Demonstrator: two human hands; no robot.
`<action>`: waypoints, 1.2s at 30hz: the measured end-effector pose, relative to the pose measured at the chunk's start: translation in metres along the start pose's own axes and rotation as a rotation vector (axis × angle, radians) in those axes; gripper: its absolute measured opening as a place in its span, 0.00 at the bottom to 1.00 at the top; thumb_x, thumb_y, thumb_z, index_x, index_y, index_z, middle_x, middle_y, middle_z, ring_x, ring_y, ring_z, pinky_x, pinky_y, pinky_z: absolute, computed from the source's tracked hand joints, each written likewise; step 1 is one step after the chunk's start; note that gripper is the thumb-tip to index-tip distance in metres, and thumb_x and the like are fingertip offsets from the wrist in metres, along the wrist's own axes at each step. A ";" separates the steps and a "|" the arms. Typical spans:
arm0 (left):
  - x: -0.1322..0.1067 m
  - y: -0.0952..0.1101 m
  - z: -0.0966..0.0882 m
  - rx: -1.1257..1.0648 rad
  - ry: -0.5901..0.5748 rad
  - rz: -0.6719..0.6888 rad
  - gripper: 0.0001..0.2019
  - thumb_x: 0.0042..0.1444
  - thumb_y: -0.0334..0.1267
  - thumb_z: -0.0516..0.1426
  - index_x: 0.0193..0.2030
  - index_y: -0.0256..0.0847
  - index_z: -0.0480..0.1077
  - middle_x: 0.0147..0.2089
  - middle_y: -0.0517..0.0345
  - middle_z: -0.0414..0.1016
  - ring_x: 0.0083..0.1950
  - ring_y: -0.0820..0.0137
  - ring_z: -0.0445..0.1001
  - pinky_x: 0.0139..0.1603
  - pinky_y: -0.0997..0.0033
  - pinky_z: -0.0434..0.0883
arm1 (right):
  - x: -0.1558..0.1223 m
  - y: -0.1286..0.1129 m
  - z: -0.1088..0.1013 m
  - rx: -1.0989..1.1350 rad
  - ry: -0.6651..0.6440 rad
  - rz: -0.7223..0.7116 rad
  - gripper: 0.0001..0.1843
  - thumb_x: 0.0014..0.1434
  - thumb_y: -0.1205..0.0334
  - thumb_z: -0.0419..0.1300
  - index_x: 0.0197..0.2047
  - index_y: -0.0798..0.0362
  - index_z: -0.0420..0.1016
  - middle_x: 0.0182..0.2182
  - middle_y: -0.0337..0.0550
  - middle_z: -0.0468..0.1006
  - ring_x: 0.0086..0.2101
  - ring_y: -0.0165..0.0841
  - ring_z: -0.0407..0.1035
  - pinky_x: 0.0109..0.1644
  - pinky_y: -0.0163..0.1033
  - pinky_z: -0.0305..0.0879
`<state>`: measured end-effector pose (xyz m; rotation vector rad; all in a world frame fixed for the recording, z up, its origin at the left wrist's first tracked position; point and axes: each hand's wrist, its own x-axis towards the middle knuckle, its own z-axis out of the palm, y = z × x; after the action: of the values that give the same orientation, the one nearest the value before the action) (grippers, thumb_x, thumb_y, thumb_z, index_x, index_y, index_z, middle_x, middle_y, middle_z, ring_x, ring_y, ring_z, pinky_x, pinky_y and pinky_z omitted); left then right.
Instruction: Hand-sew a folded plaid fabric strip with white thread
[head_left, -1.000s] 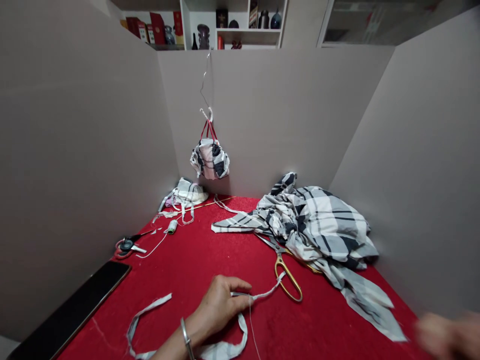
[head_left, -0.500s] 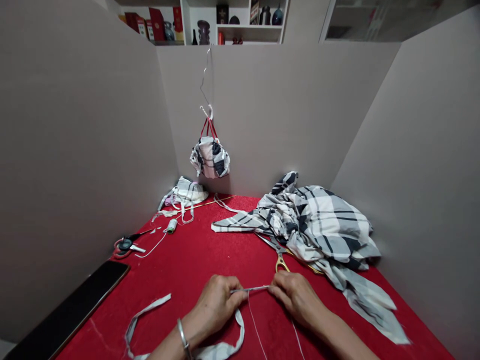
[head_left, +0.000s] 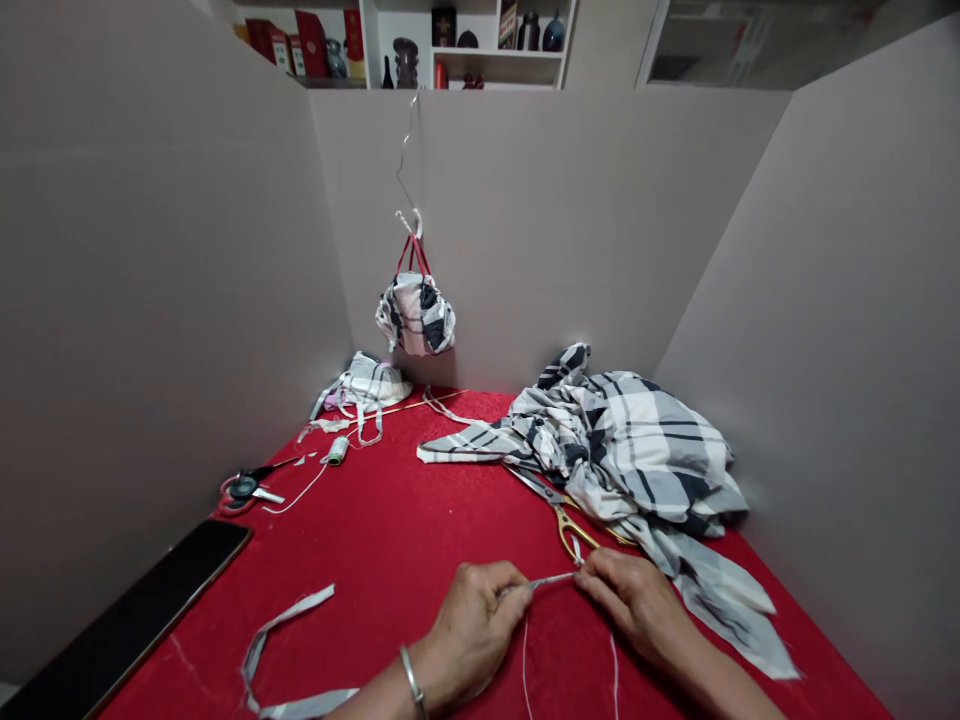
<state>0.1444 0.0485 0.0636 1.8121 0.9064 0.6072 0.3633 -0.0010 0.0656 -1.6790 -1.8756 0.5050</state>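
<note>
My left hand (head_left: pixel 476 630) and my right hand (head_left: pixel 637 605) pinch opposite ends of a narrow white fabric strip (head_left: pixel 553 579), held taut above the red table. Thin white threads (head_left: pixel 613 665) hang down below the hands. Just beyond my right hand lie gold-handled scissors (head_left: pixel 574 530), their blades running under a crumpled black-and-white plaid cloth (head_left: pixel 637 450). A longer loop of plaid-edged fabric strip (head_left: pixel 289 640) lies left of my left hand, its far end partly hidden by my forearm. A metal bangle (head_left: pixel 411 682) circles my left wrist.
A dark tablet (head_left: pixel 127 620) lies at the near left edge. Further back are red-handled scissors (head_left: pixel 244 488), a thread spool (head_left: pixel 338 451) and a plaid fabric mask (head_left: pixel 367 385). Another mask (head_left: pixel 415 315) hangs from a wire hook. Grey walls surround the table.
Both hands have shifted right with the strip between them. My left hand has moved off the fabric loop, and the gold scissors' handles now show beside my right hand.
</note>
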 end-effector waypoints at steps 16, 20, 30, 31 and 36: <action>-0.003 -0.006 -0.020 -0.266 -0.042 -0.112 0.14 0.48 0.44 0.58 0.29 0.31 0.71 0.21 0.63 0.63 0.23 0.77 0.56 0.25 0.78 0.54 | -0.018 -0.062 0.053 0.975 0.050 0.386 0.20 0.55 0.44 0.55 0.33 0.54 0.67 0.19 0.33 0.64 0.18 0.26 0.59 0.21 0.31 0.59; -0.005 -0.009 -0.023 -0.219 0.021 -0.075 0.14 0.52 0.43 0.55 0.31 0.32 0.74 0.22 0.62 0.65 0.25 0.76 0.57 0.25 0.78 0.55 | -0.022 -0.056 0.061 0.892 0.045 0.315 0.18 0.53 0.46 0.59 0.32 0.55 0.74 0.25 0.37 0.65 0.21 0.26 0.61 0.21 0.30 0.60; -0.006 -0.010 -0.026 -0.186 0.034 -0.102 0.11 0.51 0.38 0.55 0.33 0.34 0.76 0.26 0.58 0.72 0.27 0.74 0.62 0.28 0.78 0.59 | -0.021 -0.062 0.066 0.629 0.110 0.195 0.17 0.58 0.50 0.55 0.42 0.51 0.78 0.34 0.46 0.76 0.35 0.37 0.71 0.39 0.36 0.69; -0.006 -0.012 -0.025 -0.185 0.036 -0.115 0.10 0.51 0.38 0.56 0.33 0.34 0.76 0.26 0.58 0.72 0.26 0.74 0.62 0.27 0.78 0.59 | -0.022 -0.062 0.065 0.591 0.115 0.162 0.17 0.59 0.51 0.54 0.43 0.50 0.78 0.36 0.47 0.77 0.39 0.38 0.71 0.45 0.37 0.67; -0.005 -0.015 -0.025 -0.169 0.045 -0.110 0.10 0.51 0.37 0.55 0.32 0.35 0.76 0.26 0.59 0.72 0.27 0.75 0.63 0.28 0.79 0.59 | -0.024 -0.059 0.065 0.401 0.112 0.065 0.16 0.61 0.53 0.52 0.45 0.49 0.77 0.41 0.46 0.78 0.44 0.38 0.71 0.49 0.37 0.65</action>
<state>0.1180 0.0617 0.0601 1.5931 0.9496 0.6378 0.2776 -0.0276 0.0486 -1.4694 -1.5231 0.7425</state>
